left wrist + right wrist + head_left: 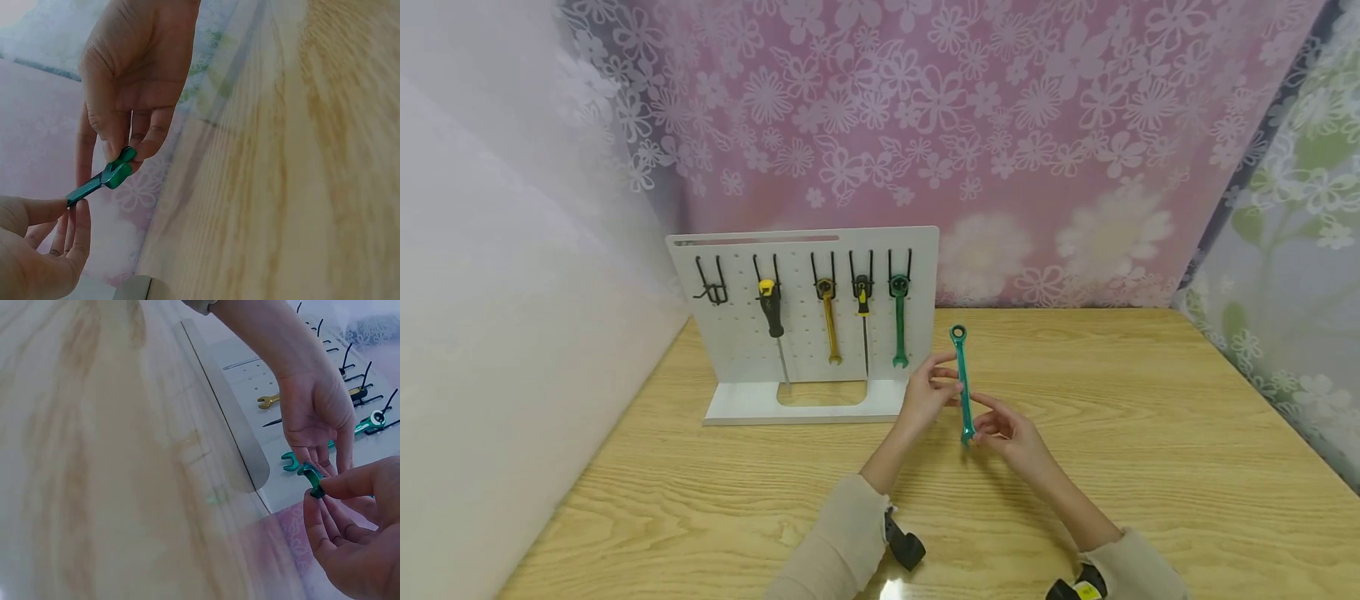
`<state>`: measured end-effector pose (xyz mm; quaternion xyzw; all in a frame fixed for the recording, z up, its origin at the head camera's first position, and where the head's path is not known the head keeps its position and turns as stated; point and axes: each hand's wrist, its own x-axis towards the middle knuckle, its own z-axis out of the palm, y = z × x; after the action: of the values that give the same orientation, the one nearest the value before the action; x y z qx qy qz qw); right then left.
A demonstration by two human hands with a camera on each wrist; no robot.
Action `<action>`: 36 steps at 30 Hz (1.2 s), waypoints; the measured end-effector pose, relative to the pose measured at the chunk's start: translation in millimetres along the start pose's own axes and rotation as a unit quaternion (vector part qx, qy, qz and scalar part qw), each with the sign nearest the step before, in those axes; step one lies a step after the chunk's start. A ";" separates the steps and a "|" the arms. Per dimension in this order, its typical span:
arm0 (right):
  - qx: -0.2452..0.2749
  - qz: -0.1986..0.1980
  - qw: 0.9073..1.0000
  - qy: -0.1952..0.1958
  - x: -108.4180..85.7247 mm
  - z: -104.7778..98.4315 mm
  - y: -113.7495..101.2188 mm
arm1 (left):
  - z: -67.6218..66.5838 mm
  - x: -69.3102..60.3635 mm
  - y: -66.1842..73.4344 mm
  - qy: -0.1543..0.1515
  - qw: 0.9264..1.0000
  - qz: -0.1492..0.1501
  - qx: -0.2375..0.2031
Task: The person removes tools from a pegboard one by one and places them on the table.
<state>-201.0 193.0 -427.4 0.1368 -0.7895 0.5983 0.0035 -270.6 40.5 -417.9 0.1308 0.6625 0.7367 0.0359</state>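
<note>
A teal combination wrench (964, 387) is held nearly upright above the table, its ring end up and its open jaw end down. The left hand (927, 390) pinches the shaft around its middle between thumb and fingers. At the lower end, the right hand (1011, 439) pinches near the open jaw. In the left wrist view the right hand's (140, 69) thumb and fingers grip the jaw end of the wrench (94, 186), with the left hand (44, 250) on the shaft. The right wrist view shows both the left hand (319, 412) and the right hand (356, 531) on it.
A white pegboard stand (805, 333) stands left of the hands. On its hooks hang a large screwdriver (771, 308), a gold wrench (830, 325), a thin screwdriver (863, 304) and a green wrench (900, 325). The leftmost hook (713, 292) holds nothing. Floral curtains hang behind the wooden table (1075, 367).
</note>
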 end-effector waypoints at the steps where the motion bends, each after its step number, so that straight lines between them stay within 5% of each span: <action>1: 0.001 0.004 1.000 0.000 0.3 -0.3 1.5 | 0.3 0.4 -1.7 0.001 1.000 -0.004 0.001; 8: -0.001 0.013 1.000 -0.007 0.9 -3.8 10.4 | 5.2 0.4 -10.1 0.010 1.000 -0.025 0.011; 13: 0.000 0.018 1.000 -0.003 0.3 -8.1 15.7 | 10.6 0.3 -18.7 -0.001 0.999 0.000 0.038; 21: -0.003 0.036 0.999 0.005 -1.6 -13.9 19.5 | 25.1 -6.3 -18.9 0.020 0.995 -0.033 0.088; 36: -0.002 0.075 0.997 -0.013 -5.1 -3.3 17.0 | 17.1 -28.3 -31.4 0.001 0.991 -0.057 0.119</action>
<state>-200.4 201.4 -443.4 0.0846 -0.7989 0.5933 -0.0515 -243.0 54.3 -451.4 0.0956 0.7518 0.6495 0.0616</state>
